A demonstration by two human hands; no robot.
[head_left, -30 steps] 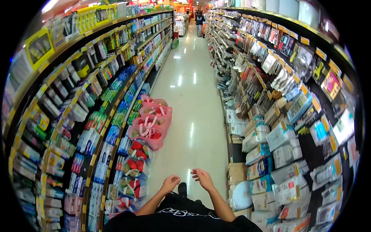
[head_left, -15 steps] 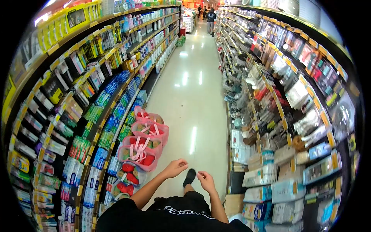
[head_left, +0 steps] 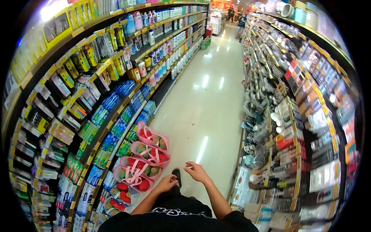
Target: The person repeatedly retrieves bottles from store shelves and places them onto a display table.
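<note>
My left hand hangs low in front of my body, its fingers loosely bent with nothing seen in them. It is nearest to the pink mesh-sided bags of red and greenish items, apart from them. To its right and a little farther forward is my right hand, held above the floor with loosely curled fingers and no object visible in it. One dark shoe shows between the hands, partly covered by the left one. Clear-wrapped packs of red and green items lie by my left forearm.
Shelves of toothpaste boxes and bottles line the left side. On the right, shelves hold kitchenware and packaged goods. A shiny tiled floor runs between them. People stand at the far end.
The view has turned to the left, and the aisle now runs toward the upper right. My right hand has moved forward; my left hand has drawn closer to my body. The shoe is more covered.
</note>
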